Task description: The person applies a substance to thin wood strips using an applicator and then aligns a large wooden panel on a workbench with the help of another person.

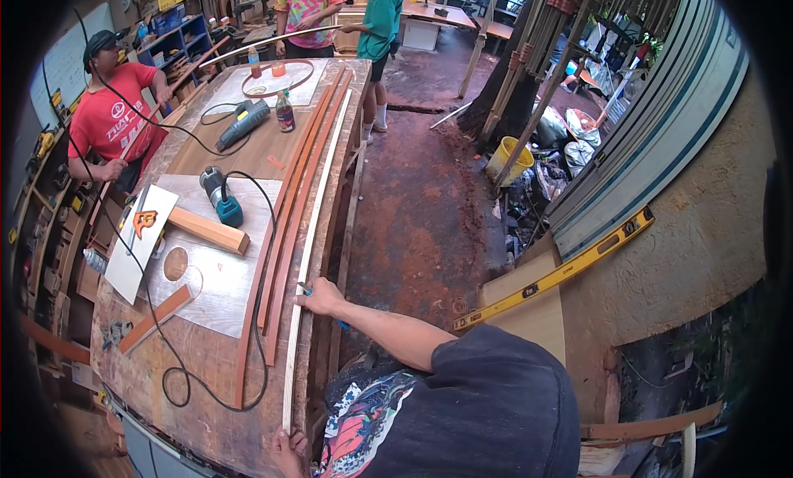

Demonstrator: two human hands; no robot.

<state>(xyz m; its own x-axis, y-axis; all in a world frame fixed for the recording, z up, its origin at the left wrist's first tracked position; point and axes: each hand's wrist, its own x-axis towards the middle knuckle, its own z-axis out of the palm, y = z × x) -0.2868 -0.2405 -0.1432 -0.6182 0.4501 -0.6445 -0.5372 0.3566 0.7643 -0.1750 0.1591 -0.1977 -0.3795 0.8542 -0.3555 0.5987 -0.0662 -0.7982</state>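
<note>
A long, pale plywood strip (317, 224) with layered edges lies along the near edge of a worn wooden workbench (210, 410). My right hand (322, 296) rests on this strip around its middle and grips a slim blue tool (304, 288), perhaps a pen or knife; its other end pokes out below the hand. At the strip's lower end is my left hand (289, 452), with its fingers curled about the tip and part of it cut off by the frame. Several reddish-brown wood strips (289, 273) run alongside, just beyond the pale one.
A corded trim router (222, 196), a square wood block (209, 230), a power tool (243, 125) and a bottle (285, 112) sit on the bench. Black cable (186, 385) loops across it. Other people (118, 106) stand around the far side. A yellow spirit level (554, 270) leans at right.
</note>
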